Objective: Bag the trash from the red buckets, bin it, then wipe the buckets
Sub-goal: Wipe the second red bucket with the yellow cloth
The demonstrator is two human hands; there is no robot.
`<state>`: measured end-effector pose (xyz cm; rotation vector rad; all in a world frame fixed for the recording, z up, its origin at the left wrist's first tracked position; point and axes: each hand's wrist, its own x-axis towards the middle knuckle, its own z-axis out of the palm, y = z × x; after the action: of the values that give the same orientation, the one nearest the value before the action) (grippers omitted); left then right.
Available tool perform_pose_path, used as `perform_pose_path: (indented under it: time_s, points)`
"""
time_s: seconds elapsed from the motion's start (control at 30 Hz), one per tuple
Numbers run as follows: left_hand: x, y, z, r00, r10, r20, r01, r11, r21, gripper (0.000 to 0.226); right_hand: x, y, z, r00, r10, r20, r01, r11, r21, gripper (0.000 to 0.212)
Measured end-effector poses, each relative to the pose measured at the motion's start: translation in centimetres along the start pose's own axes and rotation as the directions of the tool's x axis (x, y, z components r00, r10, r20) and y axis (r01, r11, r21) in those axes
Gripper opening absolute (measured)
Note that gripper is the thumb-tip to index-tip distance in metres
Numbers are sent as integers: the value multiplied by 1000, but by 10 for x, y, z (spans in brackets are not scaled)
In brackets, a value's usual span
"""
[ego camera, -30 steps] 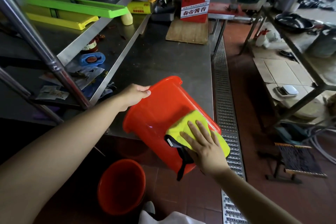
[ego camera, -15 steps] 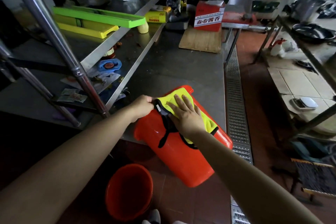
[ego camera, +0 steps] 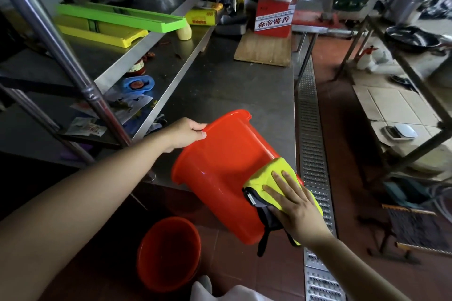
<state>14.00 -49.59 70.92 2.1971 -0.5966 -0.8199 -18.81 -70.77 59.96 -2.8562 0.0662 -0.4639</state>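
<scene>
Steel counter (ego camera: 227, 85); left grip (ego camera: 186, 134) clutches bucket (ego camera: 220, 166), right (ego camera: 293, 205) flat on cloth (ego camera: 271, 178).

Both arms extended forward: left hand (ego camera: 186, 134) curled in a grip at a rim, thumb on top; right hand (ego camera: 294, 205) flat, fingers straight and spread, pressing downward.

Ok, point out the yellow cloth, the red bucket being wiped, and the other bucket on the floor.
yellow cloth (ego camera: 265, 179): head view, bare top left of the fingers.
held red bucket (ego camera: 220, 168): head view, outer side wall.
floor bucket (ego camera: 168, 252): head view, inside wall.
</scene>
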Motion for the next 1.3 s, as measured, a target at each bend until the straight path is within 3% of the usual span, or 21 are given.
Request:
perform_pose_path:
  time_s: [0.13,0.33,0.5,0.73,1.1,1.3]
  points:
    - [7,43,-3,998,58,-10,-55,978,201,48,-1,-5,0,1000,28,6,-28,1000,-10,46]
    - [25,56,35,980,89,-179,-78,995,68,40,1,-17,5,998,56,19,-56,998,2,46]
    - [25,29,26,986,53,-156,-63,996,-56,41,68,-30,0,993,25,119,-33,997,65,48]
    - [19,17,9,984,69,-162,-56,995,83,40,189,-49,9,971,34,238,-63,991,114,49]
    - [7,10,15,989,-38,-143,26,996,-87,34,12,-3,8,998,6,-55,1,991,135,45]
    - [9,39,13,997,-46,-58,47,999,7,22,-1,-4,6,998,41,-55,-34,992,119,46]
